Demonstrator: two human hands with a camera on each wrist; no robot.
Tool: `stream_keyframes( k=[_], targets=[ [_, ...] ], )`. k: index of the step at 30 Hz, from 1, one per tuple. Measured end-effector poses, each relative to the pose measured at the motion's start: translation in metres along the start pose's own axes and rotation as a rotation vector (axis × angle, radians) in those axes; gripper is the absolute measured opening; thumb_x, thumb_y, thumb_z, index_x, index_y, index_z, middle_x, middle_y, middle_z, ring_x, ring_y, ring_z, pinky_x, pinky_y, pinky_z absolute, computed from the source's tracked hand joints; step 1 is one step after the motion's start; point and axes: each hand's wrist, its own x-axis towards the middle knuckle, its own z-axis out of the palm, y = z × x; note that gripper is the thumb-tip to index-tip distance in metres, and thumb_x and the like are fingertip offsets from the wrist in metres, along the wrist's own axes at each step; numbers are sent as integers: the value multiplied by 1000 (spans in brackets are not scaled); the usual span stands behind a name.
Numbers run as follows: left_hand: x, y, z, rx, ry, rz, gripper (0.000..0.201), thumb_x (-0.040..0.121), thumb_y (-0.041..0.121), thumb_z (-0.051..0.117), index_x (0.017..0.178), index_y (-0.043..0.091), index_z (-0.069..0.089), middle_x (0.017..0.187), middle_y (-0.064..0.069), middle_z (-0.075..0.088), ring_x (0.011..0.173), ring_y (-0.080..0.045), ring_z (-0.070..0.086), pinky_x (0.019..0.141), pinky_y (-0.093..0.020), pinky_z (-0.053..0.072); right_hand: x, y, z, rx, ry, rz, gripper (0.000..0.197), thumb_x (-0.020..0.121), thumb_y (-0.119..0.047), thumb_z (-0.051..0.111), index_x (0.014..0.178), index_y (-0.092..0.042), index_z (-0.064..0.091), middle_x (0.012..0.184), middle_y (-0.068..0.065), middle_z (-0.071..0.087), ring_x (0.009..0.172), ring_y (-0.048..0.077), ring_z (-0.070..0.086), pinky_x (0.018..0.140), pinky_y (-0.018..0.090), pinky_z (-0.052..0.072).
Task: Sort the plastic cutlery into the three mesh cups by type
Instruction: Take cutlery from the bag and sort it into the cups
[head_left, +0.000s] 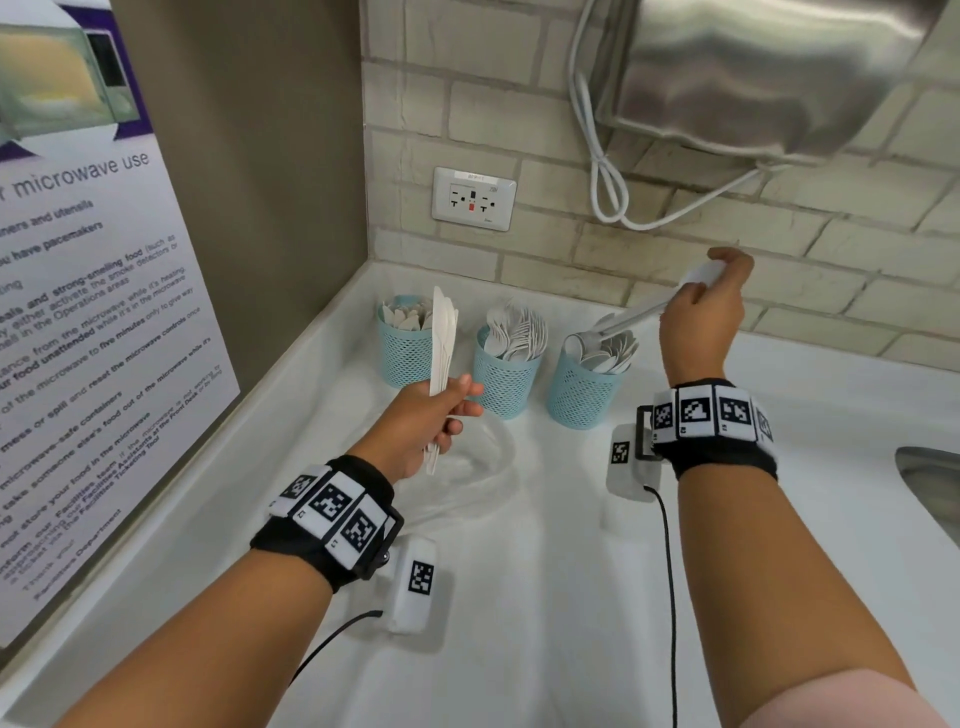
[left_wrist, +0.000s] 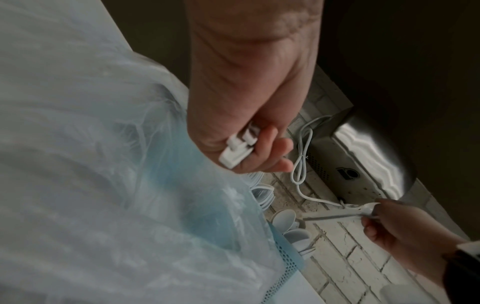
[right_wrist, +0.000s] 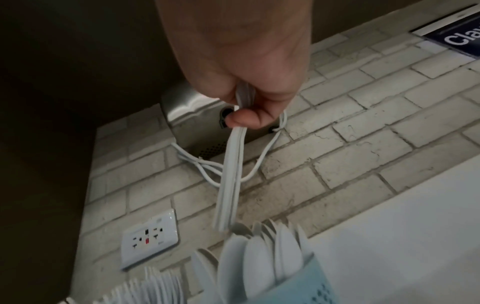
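Three blue mesh cups stand in a row near the back wall: the left cup (head_left: 402, 358) holds knives, the middle cup (head_left: 504, 387) forks, the right cup (head_left: 582, 400) spoons (right_wrist: 259, 255). My left hand (head_left: 447, 410) grips a bundle of white knives (head_left: 443, 338) upright, in front of the left cup; their handle ends (left_wrist: 237, 152) stick out below my fingers. My right hand (head_left: 711, 296) holds a bundle of spoons (head_left: 639, 316) by the bowl ends above and right of the right cup. Their handles (right_wrist: 230, 181) slant down to that cup's rim.
A crumpled clear plastic bag (head_left: 467, 467) lies on the white counter (head_left: 545, 597) in front of the cups. A wall outlet (head_left: 474, 198) sits above them. A steel dispenser (head_left: 753, 78) with a white cable (head_left: 608, 182) hangs overhead. A sink (head_left: 930, 483) is at the right edge, a poster (head_left: 78, 312) on the left.
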Motion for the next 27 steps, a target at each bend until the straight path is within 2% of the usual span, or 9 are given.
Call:
stream_keyframes(
  k=[4,10,11,13,16,18,21,24,27],
  targets=[
    [1,0,0,-4,5,-17,21,97,28,48,93,15,64,75,2,62,53,-5,40,39,-11,32,-5,9,5,-110,-111,-99,38,89,1,29,124,-9,41,89,12,53,72,23,49,62,27,34],
    [3,-1,1,6,8,-48,21,97,27,48,93,15,64,74,1,61,54,-6,39,39,-12,31,-12,15,25,-364,-361,-212,42,86,5,33,124,-10,45,98,17,58,77,26,49,61,30,34],
    [3,0,1,9,6,-53,21,97,28,48,93,14,63,75,1,60,55,-6,39,39,-12,31,-12,18,30,-437,-394,-210,41,87,3,33,123,-10,47,101,17,59,85,28,49,65,33,37],
    [4,1,2,10,-5,-60,22,97,30,48,93,14,63,75,1,60,54,-6,39,38,-12,31,-17,26,37,-632,-476,-205,34,91,-11,34,120,-13,52,117,12,59,110,32,43,84,39,38],
    [4,3,1,13,-29,-68,24,96,33,48,96,14,62,74,2,58,53,-5,38,38,-12,29,-28,40,46,-786,-647,-137,41,97,-36,27,126,-20,52,149,-3,36,135,28,25,105,47,23],
    [3,4,0,-2,-53,-77,26,97,36,46,102,15,60,74,1,56,51,-5,37,38,-13,27,-30,44,48,-807,-693,-117,39,100,-34,28,131,-22,49,155,-6,23,141,24,19,109,49,19],
    [1,5,-1,-75,-89,-91,29,99,38,39,112,17,54,74,0,54,49,-5,35,39,-13,25,-23,37,47,-832,-787,-84,38,100,-28,31,133,-24,49,156,-2,23,142,27,16,110,50,18],
    [0,4,-2,-156,-117,-98,33,100,42,34,110,19,55,73,-1,51,48,-5,35,39,-13,25,-21,18,46,-756,-679,-96,36,94,-21,42,127,-26,54,150,4,32,139,31,16,109,48,18],
    [-1,2,-2,-176,-129,-87,37,101,41,30,107,17,58,72,0,48,50,-5,34,39,-13,24,-30,-9,47,-490,-473,-199,29,90,-18,51,117,-20,62,133,5,53,129,32,33,102,42,30]
  ],
)
